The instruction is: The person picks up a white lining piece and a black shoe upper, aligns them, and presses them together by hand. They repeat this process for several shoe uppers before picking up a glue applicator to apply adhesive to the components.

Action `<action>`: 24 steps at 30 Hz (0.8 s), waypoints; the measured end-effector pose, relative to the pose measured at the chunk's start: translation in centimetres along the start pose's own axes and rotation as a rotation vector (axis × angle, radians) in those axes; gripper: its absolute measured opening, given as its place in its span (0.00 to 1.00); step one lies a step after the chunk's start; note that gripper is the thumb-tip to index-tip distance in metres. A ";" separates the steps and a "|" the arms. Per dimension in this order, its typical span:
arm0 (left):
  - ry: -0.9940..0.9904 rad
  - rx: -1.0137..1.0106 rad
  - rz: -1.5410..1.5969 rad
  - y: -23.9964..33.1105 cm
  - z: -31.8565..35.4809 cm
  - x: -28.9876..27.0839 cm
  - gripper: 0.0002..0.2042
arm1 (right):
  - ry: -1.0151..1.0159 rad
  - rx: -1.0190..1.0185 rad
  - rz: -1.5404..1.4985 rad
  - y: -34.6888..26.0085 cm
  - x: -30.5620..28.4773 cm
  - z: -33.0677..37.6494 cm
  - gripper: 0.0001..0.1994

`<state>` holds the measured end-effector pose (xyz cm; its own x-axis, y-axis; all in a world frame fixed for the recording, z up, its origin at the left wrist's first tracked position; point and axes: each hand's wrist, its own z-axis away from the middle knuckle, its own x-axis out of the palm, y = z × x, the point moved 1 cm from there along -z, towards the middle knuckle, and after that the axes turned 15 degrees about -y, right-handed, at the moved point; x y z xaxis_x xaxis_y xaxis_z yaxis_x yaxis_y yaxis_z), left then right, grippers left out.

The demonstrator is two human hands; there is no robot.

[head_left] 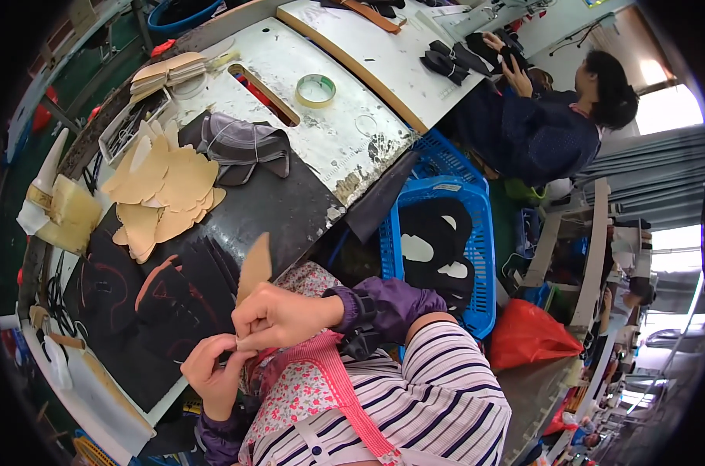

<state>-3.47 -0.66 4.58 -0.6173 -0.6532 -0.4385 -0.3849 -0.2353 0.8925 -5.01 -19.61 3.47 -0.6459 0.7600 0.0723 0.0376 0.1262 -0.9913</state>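
Note:
My right hand (286,317) is closed round the lower end of a tan shoe-shaped cut piece (255,266), whose pointed tip sticks up past my fingers. Fingertip to fingertip with it, my left hand (213,370) is pinched shut; whatever lies between its fingers is too small or hidden to tell. Just beyond my hands, black cut pieces (182,299) with orange-red edge lines lie on the dark mat. A loose pile of tan cut pieces (166,185) spreads behind them, next to a tied bundle of grey pieces (248,147).
A roll of clear tape (315,91) lies on the worn white tabletop (283,54). Blue baskets (483,256) with black and white pieces stand to my right, near a red bag (531,332). At the left edge is a glue-stained pot (71,213). A co-worker (535,140) sits at the far right.

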 end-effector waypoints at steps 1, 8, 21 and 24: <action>-0.053 -0.009 0.063 -0.1 0.0 -0.3 0.10 | 0.003 -0.001 -0.002 0.1 0.0 0.0 0.07; -0.076 -0.107 0.709 -1.7 0.7 -0.1 0.07 | 0.020 -0.243 -0.168 1.8 -2.1 1.7 0.12; -0.004 -0.062 1.131 -3.4 3.8 1.0 0.08 | 0.062 0.361 0.847 1.6 -3.7 7.8 0.11; -0.133 -0.148 0.973 -1.3 2.3 1.0 0.09 | -0.003 -0.014 0.738 -2.4 -0.8 2.3 0.12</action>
<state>-5.14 0.65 2.71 -0.6942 -0.5257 0.4916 0.4138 0.2674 0.8702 -6.29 -22.01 5.53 -0.4505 0.6489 -0.6131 0.4730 -0.4090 -0.7804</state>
